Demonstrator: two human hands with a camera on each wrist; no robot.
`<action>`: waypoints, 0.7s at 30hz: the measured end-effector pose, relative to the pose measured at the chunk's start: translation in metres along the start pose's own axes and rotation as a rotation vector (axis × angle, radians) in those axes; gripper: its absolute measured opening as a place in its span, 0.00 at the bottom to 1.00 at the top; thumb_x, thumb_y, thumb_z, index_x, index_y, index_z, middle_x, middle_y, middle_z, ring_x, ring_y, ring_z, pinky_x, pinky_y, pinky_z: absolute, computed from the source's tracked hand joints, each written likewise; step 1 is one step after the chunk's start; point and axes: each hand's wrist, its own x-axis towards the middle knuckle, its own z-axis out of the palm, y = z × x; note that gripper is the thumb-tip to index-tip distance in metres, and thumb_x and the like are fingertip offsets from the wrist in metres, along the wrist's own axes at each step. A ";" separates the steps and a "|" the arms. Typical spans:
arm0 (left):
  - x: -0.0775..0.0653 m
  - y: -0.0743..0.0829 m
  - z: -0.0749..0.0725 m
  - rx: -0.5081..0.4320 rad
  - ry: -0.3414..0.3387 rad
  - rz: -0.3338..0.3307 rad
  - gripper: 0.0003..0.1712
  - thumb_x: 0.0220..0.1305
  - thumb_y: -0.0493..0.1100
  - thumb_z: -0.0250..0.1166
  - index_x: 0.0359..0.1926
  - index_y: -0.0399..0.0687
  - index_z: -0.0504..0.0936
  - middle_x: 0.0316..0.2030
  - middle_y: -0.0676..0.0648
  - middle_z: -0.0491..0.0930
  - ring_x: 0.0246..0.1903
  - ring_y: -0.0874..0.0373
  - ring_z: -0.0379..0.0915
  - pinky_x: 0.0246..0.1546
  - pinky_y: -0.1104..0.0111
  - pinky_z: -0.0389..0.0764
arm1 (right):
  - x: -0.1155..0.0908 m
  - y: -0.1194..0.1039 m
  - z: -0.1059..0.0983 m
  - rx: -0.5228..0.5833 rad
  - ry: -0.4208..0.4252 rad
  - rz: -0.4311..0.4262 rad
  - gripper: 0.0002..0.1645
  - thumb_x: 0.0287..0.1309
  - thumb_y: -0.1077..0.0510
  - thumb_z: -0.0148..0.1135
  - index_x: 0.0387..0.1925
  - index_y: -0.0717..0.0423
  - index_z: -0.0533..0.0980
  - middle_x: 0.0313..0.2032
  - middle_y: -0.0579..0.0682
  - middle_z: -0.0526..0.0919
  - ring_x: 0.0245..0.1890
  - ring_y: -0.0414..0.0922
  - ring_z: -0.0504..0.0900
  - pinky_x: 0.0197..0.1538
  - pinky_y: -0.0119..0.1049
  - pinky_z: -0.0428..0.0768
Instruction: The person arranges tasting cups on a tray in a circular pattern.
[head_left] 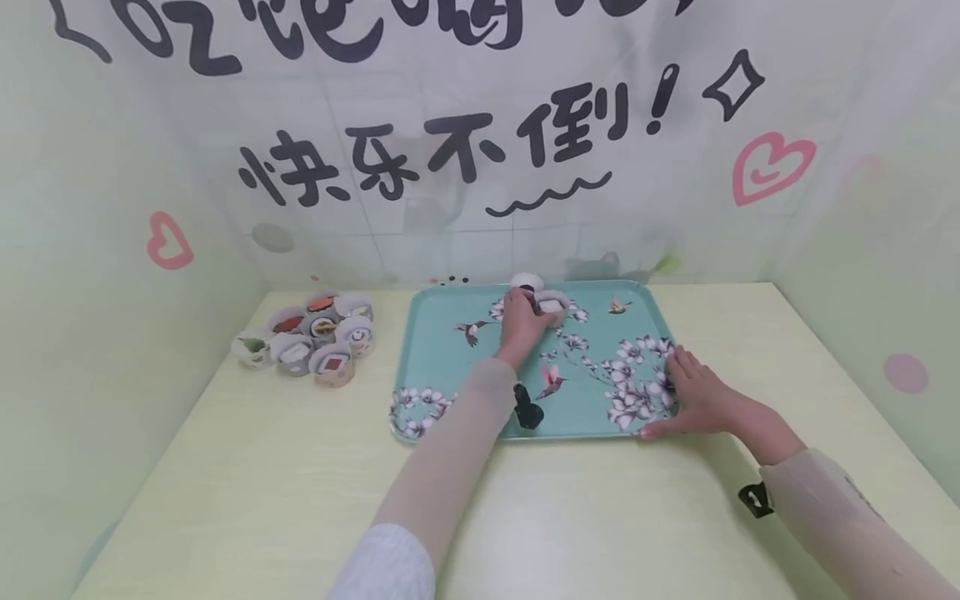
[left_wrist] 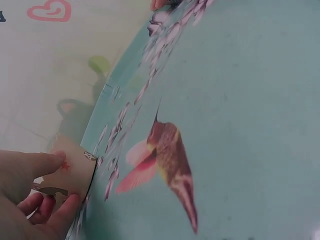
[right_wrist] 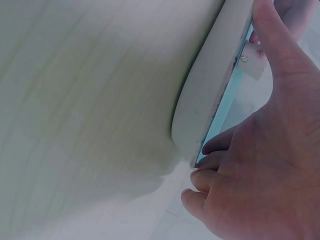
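Observation:
My left hand [head_left: 522, 327] reaches over the back of a turquoise tray [head_left: 435, 358] and pinches a small paper cup [head_left: 553, 305] with something white inside. In the left wrist view, thumb and fingers are around the cup's printed side [left_wrist: 75, 167], which sits against the tray surface. Just behind it is another paper cup [head_left: 527, 282] with dark contents, partly hidden by the fingers. My right hand [head_left: 705, 396] rests on the tray's right edge near the front corner. The right wrist view shows its fingers [right_wrist: 217, 142] against the rim, thumb apart from them.
Several similar paper cups [head_left: 291, 353] stand clustered on the pale wooden table [head_left: 300, 467], left of the tray, holding green, red and white pieces. A printed wall [head_left: 435, 242] stands close behind the tray, with side walls left and right.

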 end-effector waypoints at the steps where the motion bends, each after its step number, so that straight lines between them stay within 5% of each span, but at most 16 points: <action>1: 0.000 0.000 0.001 -0.011 0.010 -0.004 0.27 0.62 0.43 0.71 0.54 0.42 0.67 0.55 0.40 0.69 0.48 0.49 0.70 0.53 0.57 0.78 | 0.000 0.000 0.000 -0.001 0.002 -0.001 0.81 0.40 0.34 0.78 0.69 0.86 0.41 0.70 0.86 0.38 0.71 0.80 0.41 0.71 0.74 0.47; 9: 0.002 0.002 0.004 -0.022 0.083 -0.055 0.25 0.61 0.43 0.72 0.49 0.41 0.65 0.56 0.36 0.64 0.47 0.48 0.68 0.51 0.57 0.77 | 0.001 0.000 0.001 0.001 0.002 -0.002 0.81 0.40 0.34 0.78 0.69 0.86 0.41 0.70 0.86 0.37 0.71 0.80 0.40 0.71 0.74 0.46; 21: -0.002 0.006 -0.014 -0.033 0.051 -0.027 0.25 0.62 0.41 0.70 0.53 0.42 0.66 0.56 0.38 0.66 0.50 0.47 0.68 0.55 0.56 0.77 | 0.003 0.000 0.000 -0.017 -0.007 0.011 0.81 0.40 0.34 0.78 0.69 0.86 0.42 0.69 0.86 0.38 0.71 0.80 0.41 0.71 0.74 0.47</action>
